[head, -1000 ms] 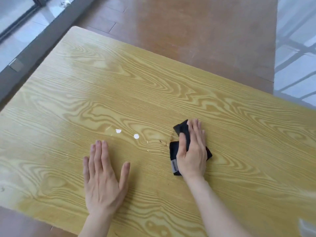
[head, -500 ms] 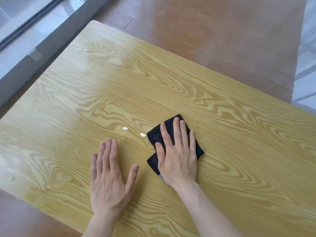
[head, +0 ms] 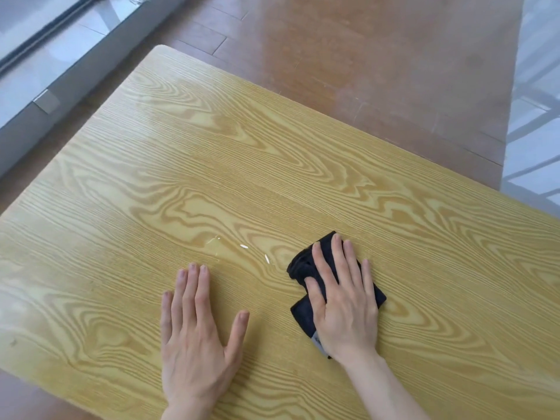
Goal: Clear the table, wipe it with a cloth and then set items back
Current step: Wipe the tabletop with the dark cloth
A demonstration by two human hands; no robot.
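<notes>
**Black cloth under the right palm, white specks lying beside it**

A person is leaning over a yellow wood-grain table (head: pixel 303 165), both bare hands lying on its near half. The right hand (head: pixel 345 301) is pressing flat on a crumpled black cloth (head: pixel 303 316), fingers (head: pixel 338 253) stretched out straight and pointing toward twelve o'clock, not curled around anything; the cloth is bulging out from under the palm on the nine o'clock side, with a small grey tag (head: pixel 318 342) showing near the wrist. The left hand (head: pixel 197 338) is resting palm-down on bare wood at about nine o'clock from the cloth, fingers spread, holding nothing. Two small white specks (head: pixel 244 246) and a faint wet smear (head: pixel 213 239) are sitting on the tabletop at roughly ten o'clock from the cloth, just beyond the left fingertips. Brown plank flooring (head: pixel 378 56) is showing past the far edge
</notes>
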